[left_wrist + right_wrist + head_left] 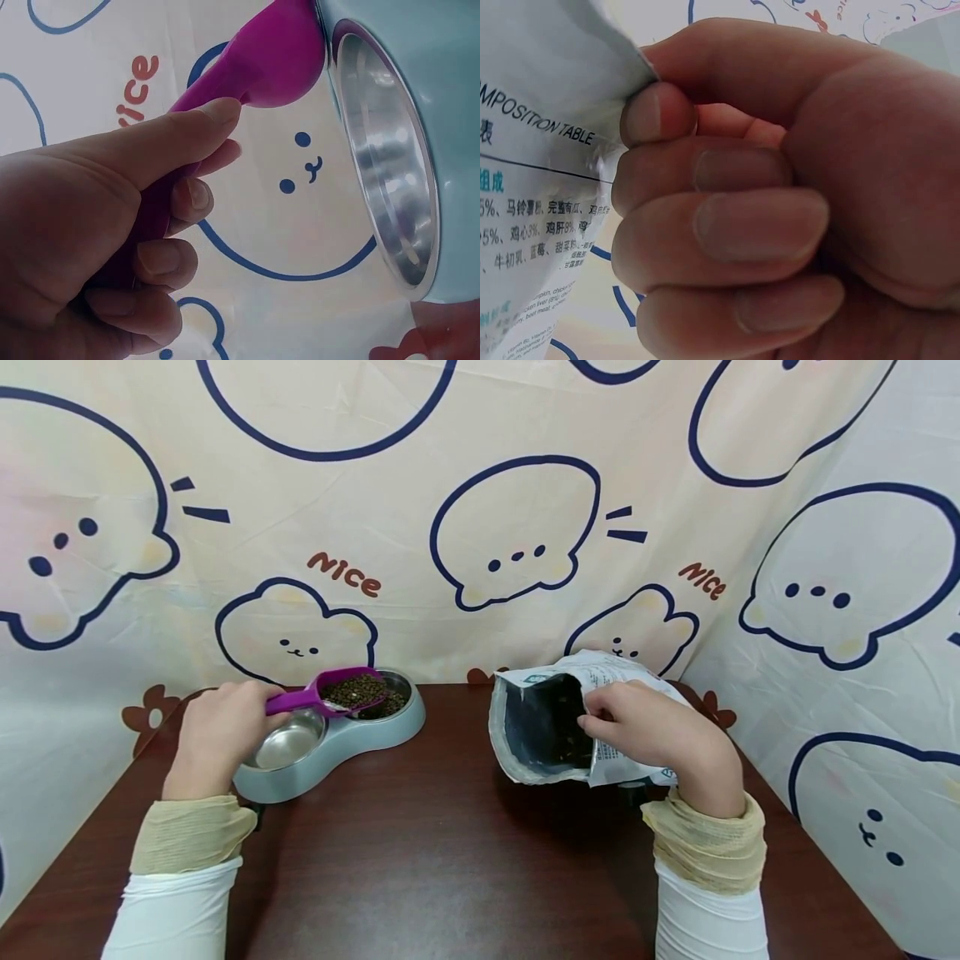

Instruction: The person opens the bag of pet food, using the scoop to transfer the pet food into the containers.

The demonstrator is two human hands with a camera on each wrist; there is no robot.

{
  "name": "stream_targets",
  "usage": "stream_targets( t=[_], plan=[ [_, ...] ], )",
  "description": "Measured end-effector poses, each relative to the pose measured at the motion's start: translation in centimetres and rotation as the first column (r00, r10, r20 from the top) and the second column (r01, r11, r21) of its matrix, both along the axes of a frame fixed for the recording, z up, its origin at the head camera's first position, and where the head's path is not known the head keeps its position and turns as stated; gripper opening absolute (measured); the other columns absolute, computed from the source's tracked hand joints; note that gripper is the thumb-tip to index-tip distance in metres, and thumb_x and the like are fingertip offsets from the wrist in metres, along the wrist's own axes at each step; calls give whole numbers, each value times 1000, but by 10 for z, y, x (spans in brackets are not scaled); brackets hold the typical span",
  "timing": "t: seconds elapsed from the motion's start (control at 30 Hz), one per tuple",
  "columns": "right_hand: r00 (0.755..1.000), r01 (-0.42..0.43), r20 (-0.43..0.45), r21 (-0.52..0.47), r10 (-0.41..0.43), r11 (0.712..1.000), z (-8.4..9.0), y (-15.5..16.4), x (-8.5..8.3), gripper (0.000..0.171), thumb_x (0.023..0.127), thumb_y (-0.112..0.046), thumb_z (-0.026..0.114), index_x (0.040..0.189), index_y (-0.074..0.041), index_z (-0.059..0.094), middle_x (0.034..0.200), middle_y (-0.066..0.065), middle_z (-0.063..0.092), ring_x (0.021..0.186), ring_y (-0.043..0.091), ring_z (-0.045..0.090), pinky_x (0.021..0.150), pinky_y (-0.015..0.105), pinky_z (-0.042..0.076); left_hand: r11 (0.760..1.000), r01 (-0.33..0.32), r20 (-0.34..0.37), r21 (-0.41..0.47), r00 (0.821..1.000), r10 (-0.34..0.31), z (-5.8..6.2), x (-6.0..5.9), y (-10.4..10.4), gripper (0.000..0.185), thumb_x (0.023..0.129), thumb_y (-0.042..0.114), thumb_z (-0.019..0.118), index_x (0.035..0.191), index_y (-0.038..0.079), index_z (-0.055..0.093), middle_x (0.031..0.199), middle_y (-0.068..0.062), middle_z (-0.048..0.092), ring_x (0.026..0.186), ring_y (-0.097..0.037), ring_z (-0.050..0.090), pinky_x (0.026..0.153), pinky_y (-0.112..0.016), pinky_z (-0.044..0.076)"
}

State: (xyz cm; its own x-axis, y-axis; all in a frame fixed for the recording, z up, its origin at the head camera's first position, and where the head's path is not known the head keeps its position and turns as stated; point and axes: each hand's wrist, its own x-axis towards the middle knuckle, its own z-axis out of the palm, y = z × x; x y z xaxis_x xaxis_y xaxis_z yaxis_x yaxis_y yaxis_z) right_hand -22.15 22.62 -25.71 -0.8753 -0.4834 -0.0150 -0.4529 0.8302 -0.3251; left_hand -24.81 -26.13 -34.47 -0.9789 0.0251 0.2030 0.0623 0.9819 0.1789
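The left hand (217,727) curls its fingers around a purple scoop (330,693) heaped with kibble, held over the far bowl of the feeder (337,745). The right hand (645,727) pinches the rim of the open bag (547,727) on the table (450,860).

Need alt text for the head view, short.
Left hand holds a purple scoop of kibble over a grey double bowl on a dark table. Right hand pinches the rim of an open bag.
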Motion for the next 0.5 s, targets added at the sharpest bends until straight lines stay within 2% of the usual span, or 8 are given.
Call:
stream_targets(
  t=[0.13, 0.27, 0.5],
  plan=[
    [1000, -2, -9, -2, 2, 1000, 0, 0, 0, 21, 107, -17, 64, 87, -12, 69, 67, -2, 44, 66, 14, 51, 63, 28, 42, 1000, -7, -12, -17, 1000, 7, 0, 0, 5, 34, 95, 25, 85, 113, -2, 77, 87, -24, 77, 64, -30, 60, 54, -42, 50],
    [1000, -4, -14, -1, 4, 1000, -1, -1, 0, 23, 107, -16, 63, 86, -12, 69, 66, -2, 43, 65, 14, 50, 63, 28, 42, 1000, -8, -30, -27, 1000, 8, 0, -1, 9, 32, 94, 23, 85, 113, -1, 77, 91, -28, 77, 64, -31, 60, 55, -46, 53],
    [1000, -8, -14, 14, 8, 1000, 0, -1, -1, 23, 106, -16, 63, 84, -13, 68, 67, -3, 44, 68, 13, 51, 64, 29, 42, 999, 1, -75, -42, 997, -5, -3, -5, 17, 27, 94, 23, 86, 110, 3, 77, 85, -24, 76, 60, -30, 58, 54, -49, 54]
  ],
)
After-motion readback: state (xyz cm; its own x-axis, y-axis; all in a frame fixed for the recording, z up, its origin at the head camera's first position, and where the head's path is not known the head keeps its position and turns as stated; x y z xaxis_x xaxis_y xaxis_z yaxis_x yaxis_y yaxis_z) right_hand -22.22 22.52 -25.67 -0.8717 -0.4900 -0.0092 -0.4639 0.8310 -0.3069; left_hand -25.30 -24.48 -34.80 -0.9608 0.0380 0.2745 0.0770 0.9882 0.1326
